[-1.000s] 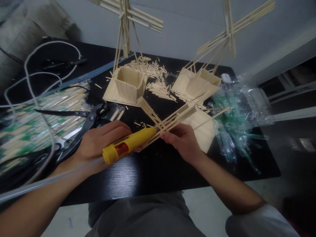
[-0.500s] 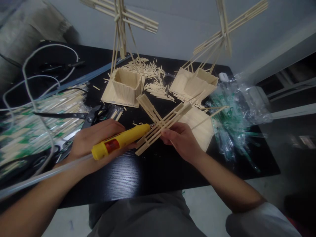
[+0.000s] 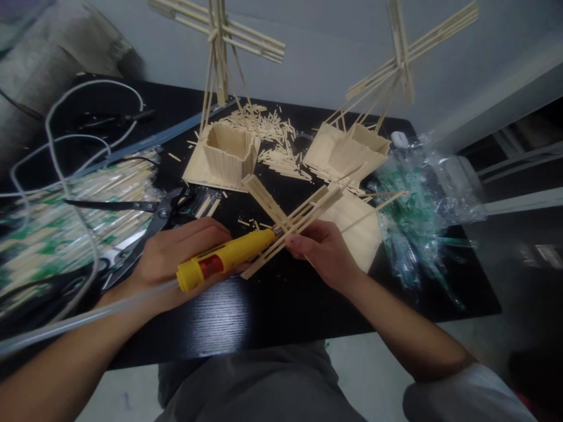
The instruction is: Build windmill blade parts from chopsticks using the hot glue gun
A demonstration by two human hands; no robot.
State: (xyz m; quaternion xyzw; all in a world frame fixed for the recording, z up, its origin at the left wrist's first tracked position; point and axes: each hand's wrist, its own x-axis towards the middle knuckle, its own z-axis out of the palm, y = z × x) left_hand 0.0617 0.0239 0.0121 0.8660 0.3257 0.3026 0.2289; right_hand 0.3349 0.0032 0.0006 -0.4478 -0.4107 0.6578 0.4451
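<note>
My left hand [image 3: 182, 258] is wrapped round a yellow hot glue gun [image 3: 229, 255] with a clear glue stick [image 3: 101, 310] trailing out of its back. Its tip meets the middle of a cross-shaped windmill sail [image 3: 303, 214] made of thin wooden sticks. Between thumb and fingers, my right hand [image 3: 328, 252] pinches that sail near its centre, above the table. Just behind the right hand lies a flat wooden stick panel [image 3: 358, 225], partly covered by the hand and sail.
Two stick windmill models with boxes [image 3: 229, 149] [image 3: 358, 146] stand at the back, around loose cut sticks [image 3: 281, 158]. Scissors [image 3: 160, 211], a white cable [image 3: 50, 146] and wrapped chopsticks [image 3: 109, 193] lie left. Clear and green plastic wrappers [image 3: 413, 211] pile up right.
The glue gun in my left hand has moved slightly right, bringing its tip closer to the sail's centre. My right hand holds the sail almost still.
</note>
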